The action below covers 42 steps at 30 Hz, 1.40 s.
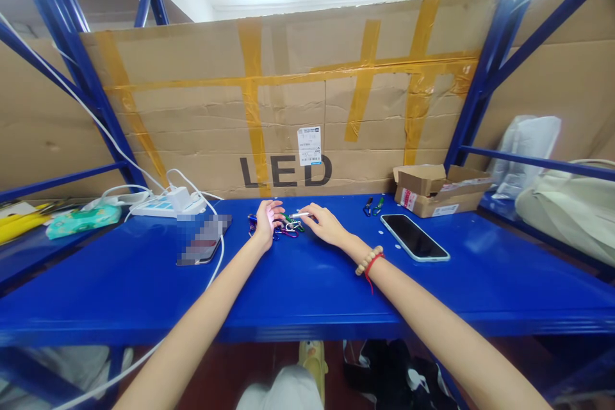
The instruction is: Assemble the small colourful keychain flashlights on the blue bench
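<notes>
Several small coloured carabiners (289, 230) lie in a pile on the blue shelf (307, 295), purple, green, blue and silver among them. My left hand (267, 224) rests at the left side of the pile, palm turned inward, its fingers loosely curled and apart with nothing held. From the right, my right hand (327, 225) reaches over the pile and pinches a slim silver carabiner (300, 214) between thumb and fingertips. Part of the pile is hidden behind my left hand. A black carabiner (368, 206) and a green carabiner (378, 206) lie apart to the right.
A phone (416, 238) lies to the right, before an open cardboard box (439, 189). On the left are another phone (209, 243), a white power strip (163, 205) and a white cable (218, 262) crossing the shelf. Tall cardboard (202, 122) closes the back, between blue posts.
</notes>
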Tool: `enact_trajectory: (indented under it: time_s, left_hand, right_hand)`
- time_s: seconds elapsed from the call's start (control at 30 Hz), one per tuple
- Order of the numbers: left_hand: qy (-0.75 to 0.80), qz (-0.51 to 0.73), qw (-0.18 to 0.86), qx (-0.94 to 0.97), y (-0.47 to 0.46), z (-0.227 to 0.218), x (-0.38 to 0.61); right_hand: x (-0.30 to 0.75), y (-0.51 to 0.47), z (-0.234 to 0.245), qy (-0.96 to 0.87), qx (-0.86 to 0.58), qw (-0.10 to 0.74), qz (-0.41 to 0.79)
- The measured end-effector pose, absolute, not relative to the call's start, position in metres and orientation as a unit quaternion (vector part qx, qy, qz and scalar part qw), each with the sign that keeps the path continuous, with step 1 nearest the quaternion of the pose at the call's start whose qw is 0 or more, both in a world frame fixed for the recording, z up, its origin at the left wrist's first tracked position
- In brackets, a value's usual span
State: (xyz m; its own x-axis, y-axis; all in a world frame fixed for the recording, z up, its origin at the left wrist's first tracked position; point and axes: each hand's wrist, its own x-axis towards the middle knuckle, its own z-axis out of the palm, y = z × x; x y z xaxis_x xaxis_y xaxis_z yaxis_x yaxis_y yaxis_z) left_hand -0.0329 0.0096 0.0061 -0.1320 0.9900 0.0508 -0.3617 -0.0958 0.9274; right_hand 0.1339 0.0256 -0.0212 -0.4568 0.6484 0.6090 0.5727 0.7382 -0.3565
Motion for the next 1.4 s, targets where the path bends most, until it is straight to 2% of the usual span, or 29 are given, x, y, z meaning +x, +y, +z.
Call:
enact_trajectory:
  time_s: [1.1, 1.4]
  left_hand:
    - [0.397, 0.634, 0.547, 0.377, 0.0088, 0.0073, -0.0329]
    - [0.402, 0.630, 0.544, 0.382, 0.0078, 0.0069, -0.0320]
  right_hand:
    - [0.1363, 0.0236, -0.0192, -0.849, -0.372, 0.371, 0.052]
    - [0.1378, 0.0220, -0.0143, -0.831, -0.416, 0.368, 0.040]
